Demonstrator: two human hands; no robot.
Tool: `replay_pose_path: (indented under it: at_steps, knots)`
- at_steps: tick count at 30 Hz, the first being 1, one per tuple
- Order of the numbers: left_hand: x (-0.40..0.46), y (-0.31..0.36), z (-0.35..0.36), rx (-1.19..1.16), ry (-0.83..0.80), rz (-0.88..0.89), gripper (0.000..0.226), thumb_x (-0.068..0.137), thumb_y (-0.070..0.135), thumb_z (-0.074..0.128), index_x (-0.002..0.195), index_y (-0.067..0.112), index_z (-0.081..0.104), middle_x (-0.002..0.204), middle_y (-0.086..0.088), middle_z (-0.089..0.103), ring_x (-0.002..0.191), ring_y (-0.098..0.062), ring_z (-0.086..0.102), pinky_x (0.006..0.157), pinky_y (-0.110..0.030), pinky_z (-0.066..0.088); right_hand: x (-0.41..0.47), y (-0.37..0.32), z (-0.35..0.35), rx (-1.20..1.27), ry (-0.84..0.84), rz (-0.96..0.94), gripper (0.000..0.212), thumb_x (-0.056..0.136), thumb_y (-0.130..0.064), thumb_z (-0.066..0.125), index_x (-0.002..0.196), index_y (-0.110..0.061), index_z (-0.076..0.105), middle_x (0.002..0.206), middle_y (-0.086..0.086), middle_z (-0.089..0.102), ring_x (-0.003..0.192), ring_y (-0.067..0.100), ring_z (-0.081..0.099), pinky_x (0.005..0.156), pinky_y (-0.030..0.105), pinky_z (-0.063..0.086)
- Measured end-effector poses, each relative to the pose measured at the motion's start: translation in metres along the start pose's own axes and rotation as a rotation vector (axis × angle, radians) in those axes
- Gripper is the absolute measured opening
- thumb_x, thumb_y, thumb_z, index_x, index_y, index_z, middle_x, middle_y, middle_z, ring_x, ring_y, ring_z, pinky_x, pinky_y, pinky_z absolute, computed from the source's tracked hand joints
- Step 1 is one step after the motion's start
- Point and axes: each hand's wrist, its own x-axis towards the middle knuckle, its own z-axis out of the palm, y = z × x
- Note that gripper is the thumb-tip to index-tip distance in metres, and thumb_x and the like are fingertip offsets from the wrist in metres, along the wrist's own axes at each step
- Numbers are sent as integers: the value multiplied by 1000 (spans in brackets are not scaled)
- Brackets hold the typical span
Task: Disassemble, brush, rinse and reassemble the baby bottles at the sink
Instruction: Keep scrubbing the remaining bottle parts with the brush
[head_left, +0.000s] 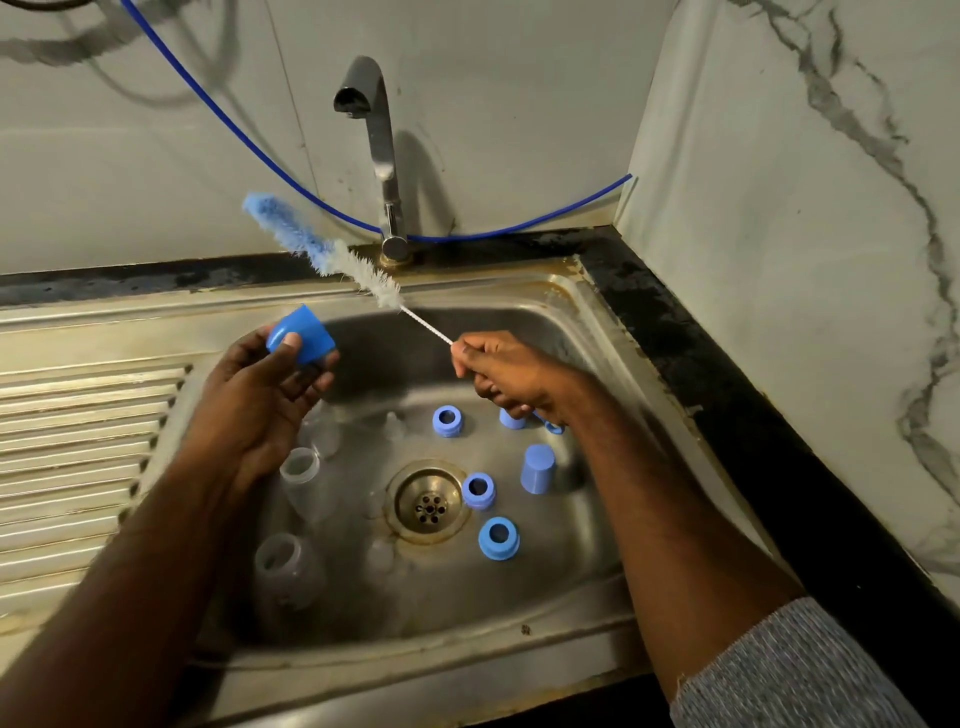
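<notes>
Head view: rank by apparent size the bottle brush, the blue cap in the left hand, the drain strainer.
1. bottle brush, longest by far
2. drain strainer and blue cap: alike; the cap is nearer the camera, so unranked

Steel sink basin: three clear bottles lying left of drain, three blue collar rings and upright blue cap right; ribbed drainboard left.

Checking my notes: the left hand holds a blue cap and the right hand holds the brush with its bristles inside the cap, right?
Not quite. In the head view the brush bristles are raised, outside the blue cap; the left hand and right hand are as stated.
</notes>
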Motion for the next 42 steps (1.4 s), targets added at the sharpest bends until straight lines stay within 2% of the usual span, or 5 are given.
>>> replay_pose_path:
  at_steps: [15, 24, 32, 38, 42]
  knots:
    - [19, 8, -7, -241, 14, -14, 47, 101, 28, 56, 145, 14, 47, 132, -15, 65, 114, -23, 69, 89, -32, 59, -4, -13, 25, -175, -139, -6, 33, 107, -33, 36, 85, -18, 55, 59, -2, 37, 47, 8, 29, 44, 22, 23]
    - [9, 9, 10, -308, -18, -11, 38, 103, 19, 51, 140, 13, 51, 132, -17, 64, 116, -25, 68, 99, -35, 56, 7, -9, 27, -246, 91, -154, 43, 103, -37, 42, 63, -25, 49, 58, -6, 43, 58, 12, 38, 64, 38, 35]
    - [18, -3, 17, -312, -46, 36, 51, 86, 6, 59, 135, 1, 50, 139, -24, 58, 108, -32, 70, 87, -36, 61, 11, -14, 43, -103, 101, -201, 40, 107, -21, 40, 68, -18, 42, 51, -12, 37, 40, 0, 31, 45, 14, 27]
    - [15, -12, 18, -187, -135, 91, 55, 83, 7, 65, 136, 1, 52, 132, -20, 64, 114, -34, 68, 95, -40, 58, 8, -17, 45, -84, 141, -163, 41, 108, -23, 39, 68, -18, 43, 44, -14, 37, 37, 0, 32, 40, 11, 27]
    - [17, -16, 16, 353, -62, 511, 42, 87, -4, 70, 125, 8, 58, 122, -5, 68, 113, -20, 67, 97, -36, 56, 3, -22, 48, 28, 71, -79, 41, 108, -29, 38, 69, -17, 42, 51, -7, 33, 38, 3, 26, 37, 15, 22]
